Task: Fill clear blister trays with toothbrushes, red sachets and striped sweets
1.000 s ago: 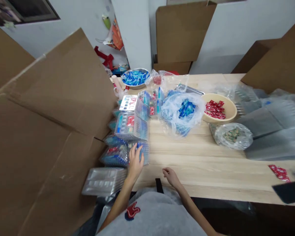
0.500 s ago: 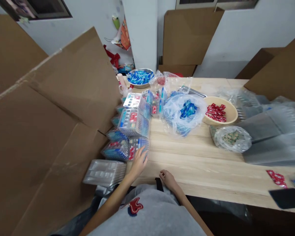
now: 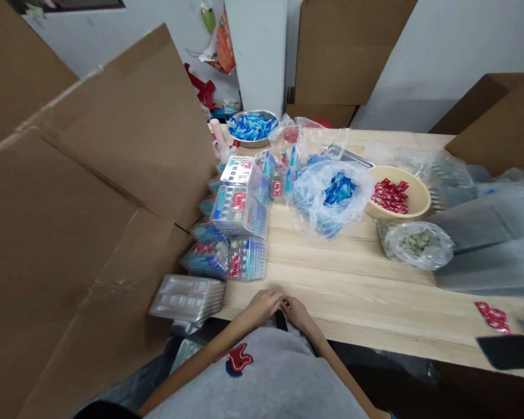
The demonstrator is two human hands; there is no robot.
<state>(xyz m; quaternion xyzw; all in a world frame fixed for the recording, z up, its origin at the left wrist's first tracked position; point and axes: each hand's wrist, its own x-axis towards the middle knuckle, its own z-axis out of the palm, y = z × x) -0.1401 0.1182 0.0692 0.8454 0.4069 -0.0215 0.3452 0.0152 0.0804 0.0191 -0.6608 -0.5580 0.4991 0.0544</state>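
Note:
My left hand [image 3: 265, 306] is at the table's near edge, close in front of my body, its fingers curled and meeting those of my right hand [image 3: 294, 312]. Both hands look closed; whether anything small is between the fingers cannot be made out. Just beyond my left hand stands a stack of filled clear trays [image 3: 248, 259] with red and blue packets. More filled stacks [image 3: 240, 210] stand behind it. Left of my left hand lies a stack of clear trays without packets [image 3: 187, 297].
A plastic bag of blue packets [image 3: 338, 189], a cream bowl of red packets [image 3: 421, 201], a bag of small green-beige packets [image 3: 419, 241] and a metal bowl [image 3: 252, 127] stand farther back. A phone [image 3: 509, 352] lies right. Large cardboard [image 3: 113, 174] rises left.
My left hand has left the near tray stack and moved back toward my body, beside my right hand. My right hand has hardly moved. The camera view has shifted slightly.

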